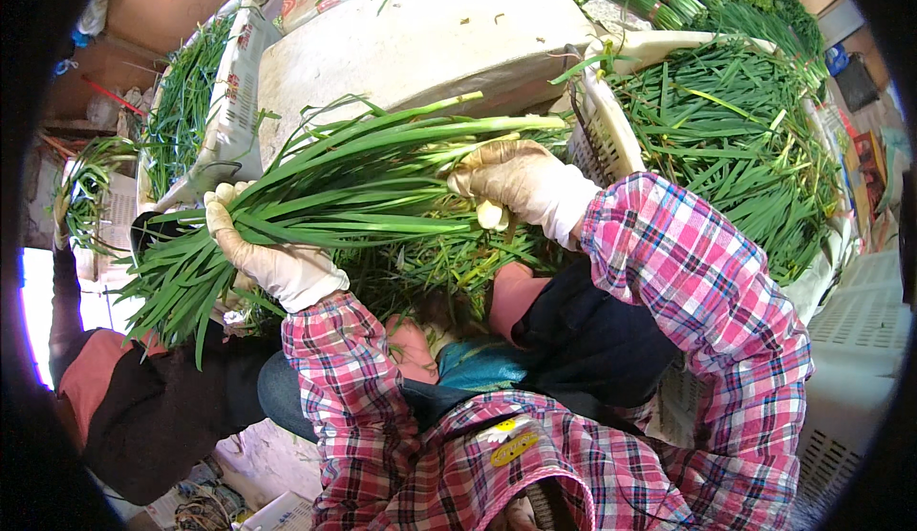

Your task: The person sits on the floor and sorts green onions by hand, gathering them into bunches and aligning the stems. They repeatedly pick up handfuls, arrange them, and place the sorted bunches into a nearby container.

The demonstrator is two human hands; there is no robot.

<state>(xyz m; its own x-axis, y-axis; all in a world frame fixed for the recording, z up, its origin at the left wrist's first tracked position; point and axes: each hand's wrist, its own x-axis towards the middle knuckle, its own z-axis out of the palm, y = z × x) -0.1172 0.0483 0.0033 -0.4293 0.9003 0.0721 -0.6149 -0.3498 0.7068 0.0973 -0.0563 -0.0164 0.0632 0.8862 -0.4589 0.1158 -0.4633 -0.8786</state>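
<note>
A loose bunch of green chives [344, 166], likely garlic chives, lies crosswise in front of me, leaf tips to the left and pale stem ends to the right. My left hand [261, 248], in a pale soiled glove, is wrapped around the leafy part, and the tips droop past it. At the stem end, my gloved right hand [516, 176] has its fingers closed on some pale stalks; the exact grip is partly hidden. Other stalks stick out above that hand. Loose leaves and trimmings [430, 266] lie below the bunch, between my knees.
A white crate [609, 123] heaped with chives [723, 144] stands at right. Another filled crate [236, 94] is at left. Ahead is a pale block-like surface [430, 44], with banded bundles [666, 1] beyond. A co-worker [157, 402] sits close at left, chives [89, 187] by their raised arm.
</note>
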